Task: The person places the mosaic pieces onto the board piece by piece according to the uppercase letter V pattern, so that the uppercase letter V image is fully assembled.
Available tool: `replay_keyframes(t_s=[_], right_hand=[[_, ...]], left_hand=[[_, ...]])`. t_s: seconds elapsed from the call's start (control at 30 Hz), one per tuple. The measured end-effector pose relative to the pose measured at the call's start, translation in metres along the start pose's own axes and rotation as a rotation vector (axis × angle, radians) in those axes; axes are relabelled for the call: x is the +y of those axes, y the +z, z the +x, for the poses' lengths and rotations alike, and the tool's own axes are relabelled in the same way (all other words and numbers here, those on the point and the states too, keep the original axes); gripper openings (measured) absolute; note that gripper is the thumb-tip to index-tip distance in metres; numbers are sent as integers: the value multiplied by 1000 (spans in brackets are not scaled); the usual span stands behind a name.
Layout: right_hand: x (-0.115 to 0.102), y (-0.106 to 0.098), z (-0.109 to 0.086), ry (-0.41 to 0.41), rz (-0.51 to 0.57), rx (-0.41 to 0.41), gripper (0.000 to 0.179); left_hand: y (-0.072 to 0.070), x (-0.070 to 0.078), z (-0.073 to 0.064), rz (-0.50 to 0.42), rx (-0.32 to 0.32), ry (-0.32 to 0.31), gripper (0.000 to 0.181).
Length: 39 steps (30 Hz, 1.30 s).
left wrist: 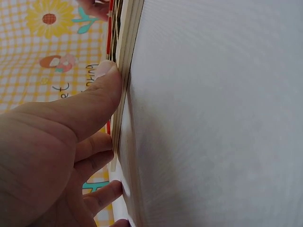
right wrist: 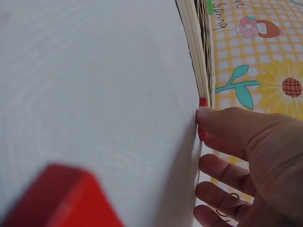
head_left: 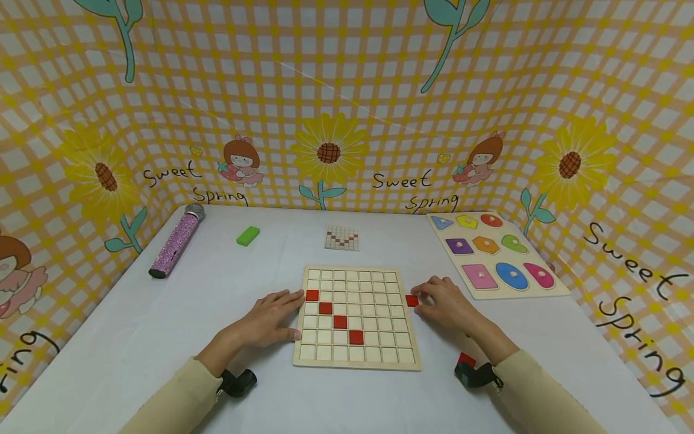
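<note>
A wooden grid board (head_left: 352, 366) lies in front of me, with several red square tiles (head_left: 340, 322) set in a diagonal that steps down to the right. My left hand (head_left: 268, 319) rests along its left side, fingers extended and thumb and fingertips at the edge, as the left wrist view also shows. Just off the board's right edge, a loose red tile (head_left: 412, 301) is pinched between thumb and index finger of my right hand (head_left: 446, 306). In the right wrist view that tile (right wrist: 202, 134) is down at table level beside the board, the other fingers spread on the tabletop.
Another red tile (head_left: 467, 359) lies below my right wrist. Behind the board is a small pattern card (head_left: 342, 237). A green block (head_left: 248, 235) and a glittery pink microphone (head_left: 176, 244) lie at the left; a shape puzzle board (head_left: 520, 293) lies at the right.
</note>
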State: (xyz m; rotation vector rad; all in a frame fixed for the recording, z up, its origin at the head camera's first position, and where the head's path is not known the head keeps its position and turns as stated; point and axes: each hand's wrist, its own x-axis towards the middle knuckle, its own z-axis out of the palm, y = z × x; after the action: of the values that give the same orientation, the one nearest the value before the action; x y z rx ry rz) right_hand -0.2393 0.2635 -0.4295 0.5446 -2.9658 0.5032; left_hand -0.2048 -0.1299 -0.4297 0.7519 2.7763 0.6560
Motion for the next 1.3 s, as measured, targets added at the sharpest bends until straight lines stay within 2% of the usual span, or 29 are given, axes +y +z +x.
replay_keyframes(t_s=[0.9, 1.1, 1.3], right_hand=[[-1, -1, -2, 1, 5, 12, 21], [-5, -6, -4, -23, -15, 24, 22], [-15, -11, -9, -36, 17, 20, 22]], left_hand=[[-1, 2, -1, -6, -1, 1, 75], [-1, 2, -1, -6, 0, 2, 75], [-2, 2, -1, -9, -6, 8, 74]])
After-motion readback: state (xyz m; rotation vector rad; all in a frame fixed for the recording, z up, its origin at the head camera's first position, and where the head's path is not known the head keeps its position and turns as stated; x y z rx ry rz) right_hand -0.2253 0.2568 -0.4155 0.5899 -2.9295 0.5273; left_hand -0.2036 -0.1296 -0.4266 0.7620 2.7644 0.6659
